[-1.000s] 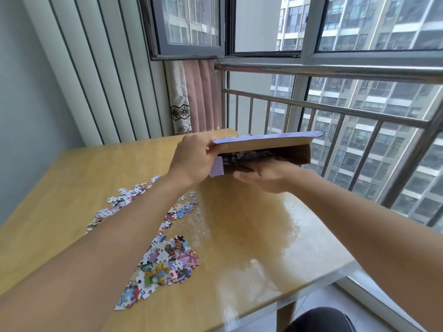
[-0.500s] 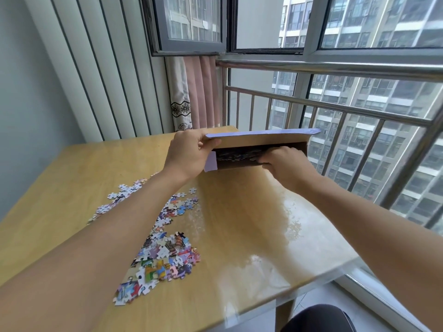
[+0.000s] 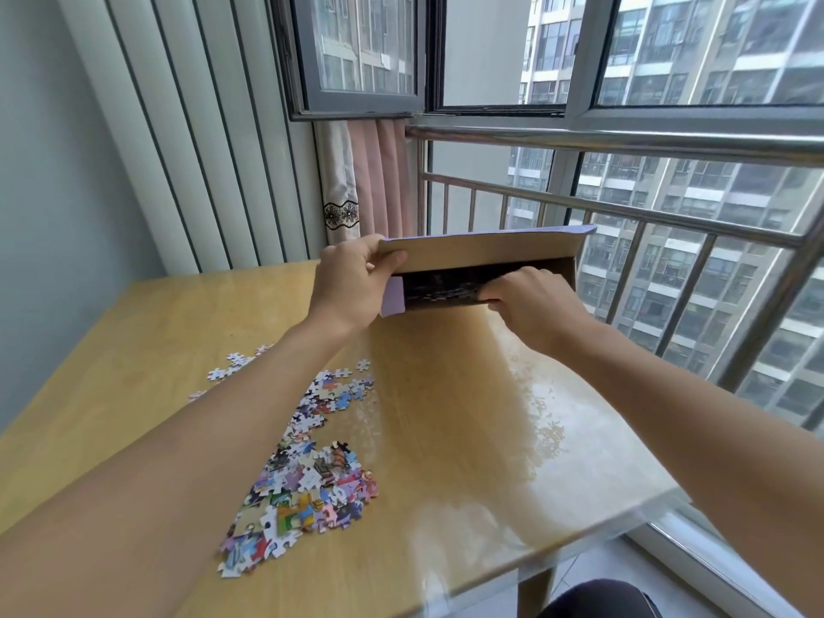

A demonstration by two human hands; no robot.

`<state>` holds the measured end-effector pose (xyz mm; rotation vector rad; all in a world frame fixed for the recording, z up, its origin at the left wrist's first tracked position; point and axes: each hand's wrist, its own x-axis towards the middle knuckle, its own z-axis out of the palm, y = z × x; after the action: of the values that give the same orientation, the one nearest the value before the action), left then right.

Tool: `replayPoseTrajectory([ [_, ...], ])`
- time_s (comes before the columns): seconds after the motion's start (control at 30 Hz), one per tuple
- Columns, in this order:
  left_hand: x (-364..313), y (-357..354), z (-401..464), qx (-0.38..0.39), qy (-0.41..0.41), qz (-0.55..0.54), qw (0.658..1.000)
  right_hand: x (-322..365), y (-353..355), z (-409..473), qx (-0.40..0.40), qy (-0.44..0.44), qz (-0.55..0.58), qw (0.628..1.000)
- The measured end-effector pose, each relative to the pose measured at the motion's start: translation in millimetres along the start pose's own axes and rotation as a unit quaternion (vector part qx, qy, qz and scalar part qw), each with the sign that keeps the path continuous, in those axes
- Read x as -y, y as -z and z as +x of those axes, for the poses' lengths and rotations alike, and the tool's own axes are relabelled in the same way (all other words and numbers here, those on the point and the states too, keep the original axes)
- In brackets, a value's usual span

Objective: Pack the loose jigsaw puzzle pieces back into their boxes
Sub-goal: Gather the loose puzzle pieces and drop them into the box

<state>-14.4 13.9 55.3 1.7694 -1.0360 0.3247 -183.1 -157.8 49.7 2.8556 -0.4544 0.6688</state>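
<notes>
Two hands meet at the box (image 3: 481, 260), which sits at the far end of the table (image 3: 468, 439), close to the railing (image 3: 624, 211). Your left hand (image 3: 352, 285) grips the near left corner of the raised flap, fingers curled over its top and thumb under its edge. Your right hand (image 3: 535, 305) reaches into the dark opening below the flap; its fingertips are hidden inside the box, so you cannot tell whether they are pinched together or holding anything. Puzzle pieces inside the box show only as a dim speckled band, too dark to make out singly. A pale purple side flap (image 3: 393, 297) hangs at the box's left end, partly covered by your left palm. Loose puzzle pieces (image 3: 303, 488) lie in a long scatter on the table well apart from the box, and your left forearm crosses over part of them, hiding some. A smaller group of white-backed pieces (image 3: 232, 367) lies farther left, partly behind the same arm. The table's near right corner and one leg are partly cut off by your right arm.
</notes>
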Motion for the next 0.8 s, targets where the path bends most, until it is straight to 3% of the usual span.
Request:
replayPoseTrajectory([
  [0.17, 12.3, -16.7, -23.8, 0.061, 0.026, 0.031, 0.997, 7.4, -0.2, -11.0, 0.014, 0.05, 0.053, 0.997],
  [0.3, 27.6, -22.9, -39.2, 0.095, 0.1, 0.039, 0.99, 19.1, -6.2, -18.2, 0.019, 0.092, 0.078, 0.993],
  [0.47, 28.4, -14.8, -62.8, 0.302, 0.124, 0.006, 0.945, 49.0, -0.3, -17.1, -0.018, 0.096, 0.2, 0.975],
  [0.53, 36.2, 4.0, -64.3, 0.33, 0.111, 0.002, 0.937, 69.2, -3.5, -9.9, -0.017, 0.077, 0.282, 0.956],
  [0.6, 46.9, 31.5, -61.3, 0.311, 0.115, 0.034, 0.943, 91.3, -10.8, 1.0, 0.018, 0.064, 0.335, 0.94],
  [0.7, 69.1, 75.5, -60.4, 0.2, 0.142, 0.147, 0.958, 130.3, -27.3, 19.5, 0.172, 0.026, 0.357, 0.918],
  [0.8, 101.8, 105.6, -71.0, 0.134, 0.242, 0.245, 0.929, 161.7, -52.2, 36.6, 0.273, -0.052, 0.329, 0.903],
])
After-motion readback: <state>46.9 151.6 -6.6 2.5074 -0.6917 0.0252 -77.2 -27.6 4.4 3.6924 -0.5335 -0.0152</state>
